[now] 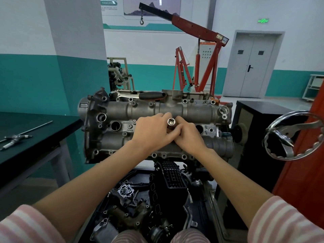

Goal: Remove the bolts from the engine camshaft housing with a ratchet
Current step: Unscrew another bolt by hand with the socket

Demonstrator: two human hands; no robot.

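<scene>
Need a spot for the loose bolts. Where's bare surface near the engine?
Free: the black workbench, its near half between the long rods and the camshaft housing; also the black cabinet top, behind the chrome handwheel. Crowded: housing centre, where both hands hold the socket; ratchet along its far edge; parts tray below.

Single head-worn wide-angle view, looking forward and down from above person's forearms. Camshaft housing (157,127) sits close, centre frame; black table (35,137) near left; red crane (198,50) and grey door (252,65) far right.
</scene>
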